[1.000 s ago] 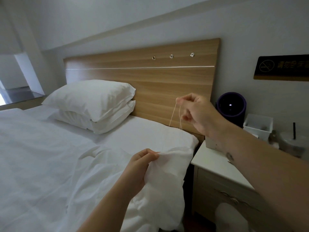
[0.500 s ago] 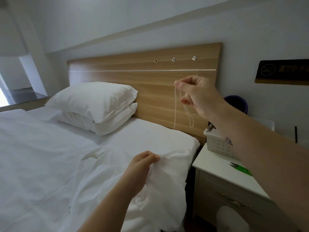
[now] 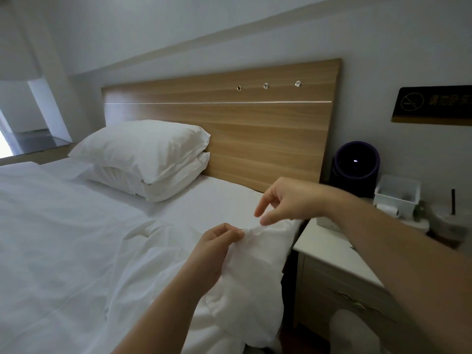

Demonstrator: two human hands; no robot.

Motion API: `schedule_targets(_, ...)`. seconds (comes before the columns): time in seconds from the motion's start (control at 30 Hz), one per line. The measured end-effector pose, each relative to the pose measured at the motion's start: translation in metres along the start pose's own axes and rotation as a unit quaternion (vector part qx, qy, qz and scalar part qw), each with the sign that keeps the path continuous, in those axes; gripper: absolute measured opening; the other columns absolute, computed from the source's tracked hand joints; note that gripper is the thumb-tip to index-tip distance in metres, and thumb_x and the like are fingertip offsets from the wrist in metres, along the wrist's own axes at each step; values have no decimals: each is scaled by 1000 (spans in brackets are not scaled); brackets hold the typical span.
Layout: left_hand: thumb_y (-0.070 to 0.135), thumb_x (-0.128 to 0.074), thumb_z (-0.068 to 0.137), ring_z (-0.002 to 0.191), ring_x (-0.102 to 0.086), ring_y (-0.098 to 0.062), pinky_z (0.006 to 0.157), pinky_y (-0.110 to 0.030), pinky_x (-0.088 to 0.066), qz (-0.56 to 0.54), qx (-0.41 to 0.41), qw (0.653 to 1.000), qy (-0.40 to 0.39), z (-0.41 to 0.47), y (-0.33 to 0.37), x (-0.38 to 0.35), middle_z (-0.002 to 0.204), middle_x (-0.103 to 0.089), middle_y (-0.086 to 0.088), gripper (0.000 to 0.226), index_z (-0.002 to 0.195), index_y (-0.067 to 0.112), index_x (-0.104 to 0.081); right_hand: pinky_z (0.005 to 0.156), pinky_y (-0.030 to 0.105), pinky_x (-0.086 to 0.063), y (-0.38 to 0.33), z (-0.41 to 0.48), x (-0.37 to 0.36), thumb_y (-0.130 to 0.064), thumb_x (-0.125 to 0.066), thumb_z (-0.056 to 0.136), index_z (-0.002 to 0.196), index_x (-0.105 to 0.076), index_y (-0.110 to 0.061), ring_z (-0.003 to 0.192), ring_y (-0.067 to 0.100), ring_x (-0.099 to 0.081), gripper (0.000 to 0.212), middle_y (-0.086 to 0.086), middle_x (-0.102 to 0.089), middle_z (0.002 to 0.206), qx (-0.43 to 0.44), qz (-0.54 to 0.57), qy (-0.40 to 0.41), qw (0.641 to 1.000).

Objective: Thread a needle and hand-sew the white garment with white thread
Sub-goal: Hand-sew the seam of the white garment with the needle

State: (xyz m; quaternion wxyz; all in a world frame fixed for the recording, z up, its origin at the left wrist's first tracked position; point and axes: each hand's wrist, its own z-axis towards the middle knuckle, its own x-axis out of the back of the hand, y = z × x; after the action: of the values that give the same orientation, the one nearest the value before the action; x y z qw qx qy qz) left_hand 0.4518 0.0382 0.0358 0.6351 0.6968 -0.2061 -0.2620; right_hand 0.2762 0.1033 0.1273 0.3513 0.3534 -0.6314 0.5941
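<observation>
Your left hand (image 3: 217, 247) is pinching a raised fold of the white garment (image 3: 258, 267) between thumb and fingertips. The garment is lying bunched along the right edge of the bed (image 3: 63, 238) and spilling over beside the nightstand (image 3: 329, 251). Your right hand (image 3: 291, 200) is hovering just above that fold, its fingers (image 3: 259, 212) pointing down, blurred. I cannot tell whether they are holding anything. Pillows (image 3: 143, 154) are sitting at the headboard (image 3: 255, 129), well apart from the hands.
</observation>
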Motion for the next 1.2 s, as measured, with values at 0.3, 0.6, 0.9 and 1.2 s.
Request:
schedule_targets(0.3,13,-66,89,72,-61,-25,71,-38,-49,46,-10,999,-28,1,-3,8,80,-66,-14,12,80,4,-64,43,12,-30,13,6,-12,-27,-67,88,77,-65,-28,43,1,-39,11,-9,-42,54,19,-45,11,999)
schedule_targets(0.6,22,-70,86,65,-63,-15,66,-33,-52,174,-33,984,11,1,-8,7,70,-70,1,18,69,22,-71,44,12,-31,26,3,-19,-28,-66,88,74,-62,-31,44,0,-41,15,-9,-43,52,-5,-55,17,998)
schedule_targets(0.9,22,-67,89,64,-66,-9,62,-23,-52,209,-23,978,6,-3,-6,4,69,-72,3,17,74,21,-74,50,16,-29,33,0,-24,-31,-64,89,82,-65,-29,54,6,-41,7,-10,-45,62,-40,-66,-18,997)
schedule_targets(1.2,29,-65,89,65,-63,-16,66,-34,-52,147,-1,989,23,-7,-13,3,69,-70,0,22,71,25,-76,64,11,-40,11,-17,-18,-16,-34,103,142,-42,-21,69,0,-49,41,-6,-59,120,-60,48,27,997)
